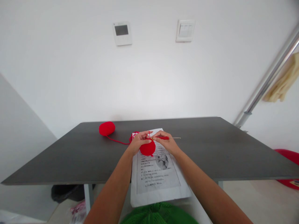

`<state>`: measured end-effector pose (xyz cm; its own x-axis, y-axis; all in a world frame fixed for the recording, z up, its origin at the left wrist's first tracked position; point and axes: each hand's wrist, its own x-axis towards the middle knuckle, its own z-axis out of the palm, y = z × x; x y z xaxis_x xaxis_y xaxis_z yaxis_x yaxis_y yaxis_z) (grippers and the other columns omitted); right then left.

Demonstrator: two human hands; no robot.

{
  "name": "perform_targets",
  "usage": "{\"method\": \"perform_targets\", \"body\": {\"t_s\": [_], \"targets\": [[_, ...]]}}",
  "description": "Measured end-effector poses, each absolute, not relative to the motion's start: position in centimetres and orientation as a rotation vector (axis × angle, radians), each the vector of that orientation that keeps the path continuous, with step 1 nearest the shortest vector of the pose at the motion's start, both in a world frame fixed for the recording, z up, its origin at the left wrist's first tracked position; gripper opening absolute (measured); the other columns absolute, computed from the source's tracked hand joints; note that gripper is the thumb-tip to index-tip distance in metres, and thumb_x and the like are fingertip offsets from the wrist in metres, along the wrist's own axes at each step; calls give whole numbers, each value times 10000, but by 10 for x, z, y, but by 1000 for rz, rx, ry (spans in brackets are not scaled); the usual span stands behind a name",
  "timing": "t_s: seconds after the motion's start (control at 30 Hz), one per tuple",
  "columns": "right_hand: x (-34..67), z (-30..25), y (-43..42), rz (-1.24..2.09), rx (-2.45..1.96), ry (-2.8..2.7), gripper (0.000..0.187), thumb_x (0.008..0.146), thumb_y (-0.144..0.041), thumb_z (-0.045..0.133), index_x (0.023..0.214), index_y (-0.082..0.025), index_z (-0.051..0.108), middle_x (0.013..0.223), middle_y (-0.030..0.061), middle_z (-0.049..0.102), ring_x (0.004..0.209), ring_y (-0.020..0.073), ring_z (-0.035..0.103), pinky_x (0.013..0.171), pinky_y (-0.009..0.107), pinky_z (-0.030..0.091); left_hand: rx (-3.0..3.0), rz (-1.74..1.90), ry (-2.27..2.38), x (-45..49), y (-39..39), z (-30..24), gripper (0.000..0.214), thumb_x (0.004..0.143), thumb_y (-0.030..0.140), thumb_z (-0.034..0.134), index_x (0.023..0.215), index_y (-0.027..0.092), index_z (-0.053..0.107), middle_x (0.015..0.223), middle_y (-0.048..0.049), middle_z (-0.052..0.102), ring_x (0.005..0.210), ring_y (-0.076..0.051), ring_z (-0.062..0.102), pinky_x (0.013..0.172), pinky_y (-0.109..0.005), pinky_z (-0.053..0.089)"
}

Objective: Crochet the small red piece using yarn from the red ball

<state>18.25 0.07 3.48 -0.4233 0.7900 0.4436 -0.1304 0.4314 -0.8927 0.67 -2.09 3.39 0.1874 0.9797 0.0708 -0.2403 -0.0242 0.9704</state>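
Note:
My left hand [139,142] is closed on a round red crochet piece [148,148], with red yarn looped over its fingers. My right hand [166,143] pinches a crochet hook [166,137] with a red grip and a thin metal shaft that points right. The hook's working end meets the piece between my two hands. A red yarn strand [116,141] runs left across the dark table [221,149] to a red yarn ball [106,128].
A printed instruction sheet [157,174] lies under my hands and hangs over the table's near edge. Green mesh [158,214] sits below it. A black bag [67,192] lies under the table, and a red object [288,168] on the floor at right. A metal pole [268,81] leans at right.

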Motion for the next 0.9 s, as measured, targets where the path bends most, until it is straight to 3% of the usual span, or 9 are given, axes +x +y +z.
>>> {"method": "perform_targets", "body": {"t_s": [0.17, 0.37, 0.9], "targets": [[185, 37, 2, 1114, -584, -1679, 190, 754, -392, 651, 771, -203, 654, 813, 29, 675, 794, 180, 611, 758, 325, 466, 1152, 1255, 935, 6, -20, 33, 453, 579, 196, 733, 1024, 177, 649, 774, -14, 651, 616, -116, 554, 590, -227, 386], [185, 39, 2, 1161, -561, -1658, 199, 754, -401, 649, 763, -202, 639, 813, 33, 685, 816, 185, 621, 779, 332, 467, 1160, 1357, 963, 7, -20, 34, 357, 589, 201, 720, 941, 172, 669, 735, 2, 621, 630, -119, 551, 602, -233, 391], [191, 41, 3, 1229, -570, -1695, 187, 784, -378, 616, 756, -193, 618, 849, 42, 693, 836, 193, 613, 781, 334, 450, 1225, 1371, 1049, 6, -20, 33, 351, 583, 201, 715, 928, 161, 661, 754, -10, 647, 671, -139, 575, 647, -248, 415]]}}
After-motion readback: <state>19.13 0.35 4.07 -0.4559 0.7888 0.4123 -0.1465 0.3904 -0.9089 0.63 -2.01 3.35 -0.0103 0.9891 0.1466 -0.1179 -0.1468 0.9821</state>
